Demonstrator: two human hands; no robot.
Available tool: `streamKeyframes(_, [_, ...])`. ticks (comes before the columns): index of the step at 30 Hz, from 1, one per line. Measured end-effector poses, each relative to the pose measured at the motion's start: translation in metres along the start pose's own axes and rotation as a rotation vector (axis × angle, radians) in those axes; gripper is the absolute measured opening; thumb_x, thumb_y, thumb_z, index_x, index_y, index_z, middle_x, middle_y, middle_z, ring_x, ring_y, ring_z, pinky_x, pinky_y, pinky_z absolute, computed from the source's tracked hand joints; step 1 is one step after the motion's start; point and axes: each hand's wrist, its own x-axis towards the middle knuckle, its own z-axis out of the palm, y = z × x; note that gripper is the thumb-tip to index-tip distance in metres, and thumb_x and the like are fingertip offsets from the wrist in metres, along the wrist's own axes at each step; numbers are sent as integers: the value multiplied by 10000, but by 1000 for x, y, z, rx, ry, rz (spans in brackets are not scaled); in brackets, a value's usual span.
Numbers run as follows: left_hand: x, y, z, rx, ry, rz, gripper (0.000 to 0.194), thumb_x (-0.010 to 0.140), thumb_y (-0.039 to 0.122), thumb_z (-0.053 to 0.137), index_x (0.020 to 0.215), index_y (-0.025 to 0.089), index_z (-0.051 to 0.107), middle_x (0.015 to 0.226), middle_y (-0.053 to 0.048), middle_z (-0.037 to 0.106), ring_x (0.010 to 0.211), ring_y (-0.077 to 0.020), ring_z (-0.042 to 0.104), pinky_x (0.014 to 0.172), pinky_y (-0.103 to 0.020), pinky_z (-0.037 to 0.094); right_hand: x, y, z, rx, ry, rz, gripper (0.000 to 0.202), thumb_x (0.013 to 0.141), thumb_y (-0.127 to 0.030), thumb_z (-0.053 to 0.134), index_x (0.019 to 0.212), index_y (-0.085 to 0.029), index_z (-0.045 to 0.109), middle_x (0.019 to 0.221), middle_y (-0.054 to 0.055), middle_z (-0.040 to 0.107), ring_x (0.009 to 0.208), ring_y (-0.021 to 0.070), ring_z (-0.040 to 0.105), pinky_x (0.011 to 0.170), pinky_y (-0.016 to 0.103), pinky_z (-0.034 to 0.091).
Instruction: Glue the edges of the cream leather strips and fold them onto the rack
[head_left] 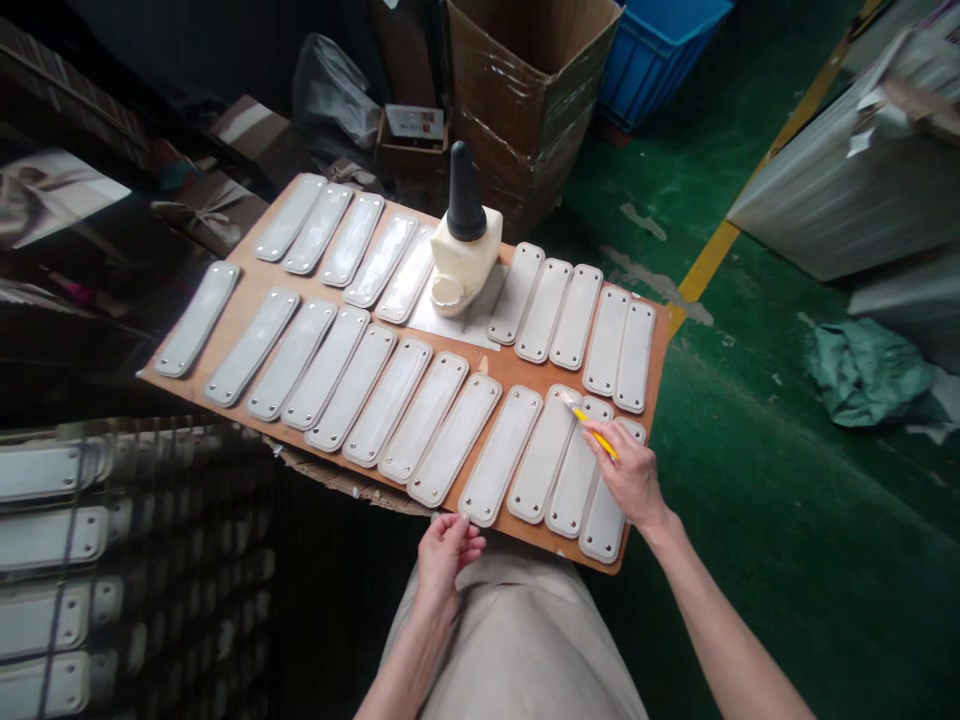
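Note:
My right hand (628, 470) is closed around a yellow-handled brush (600, 437), its tip at the upper end of a pale strip (541, 465) with metal studs at its corners. Near the front edge of the brown board (465, 466), my left hand (448, 545) has its fingers curled together at the lower end of another strip (500, 455); whether it grips the strip is hard to tell. Two rows of such strips lie on the board. A cream glue bottle (469, 250) with a black cone top stands at the back middle on a pale sheet.
Behind the board are a tall cardboard box (517, 110) and a blue crate (652, 60). At lower left stands a rack with more strips (52, 540). A green cloth bundle (866, 370) lies on the floor at right.

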Motion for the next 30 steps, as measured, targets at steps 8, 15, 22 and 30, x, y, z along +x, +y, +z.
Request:
streamKeyframes(8, [-15,-17,0,-51,92,-52,161,824,207,674,865,150,529,759,-63,709,559,-117,678,498,-195,551,-4,8,-2,17,-20,-20,213,980,-293,473,1127,-233,615,1023,56,677,931,197,659,832,319,506])
streamKeyframes(15, [-16,-22,50,105,-181,-108,218,789,269,710,887,131,572,730,-74,715,468,-140,659,383,-191,495,-1,12,-2,-40,-56,-25,247,989,-328,446,1119,-235,634,1007,62,687,884,203,668,774,308,502])
streamKeyframes(22, [-6,-25,72,62,-100,-104,124,817,189,672,779,117,578,659,-73,705,489,-133,665,425,-185,522,-25,-8,8,-48,-200,-33,285,1010,-312,379,1120,-205,619,962,80,676,841,202,668,740,304,496])
streamKeyframes(30, [-7,-28,68,36,-132,-103,128,814,191,682,787,110,587,668,-86,712,502,-135,672,457,-195,545,-71,-39,2,200,-444,108,257,1003,-342,386,1065,-230,608,968,60,678,878,206,667,750,312,512])
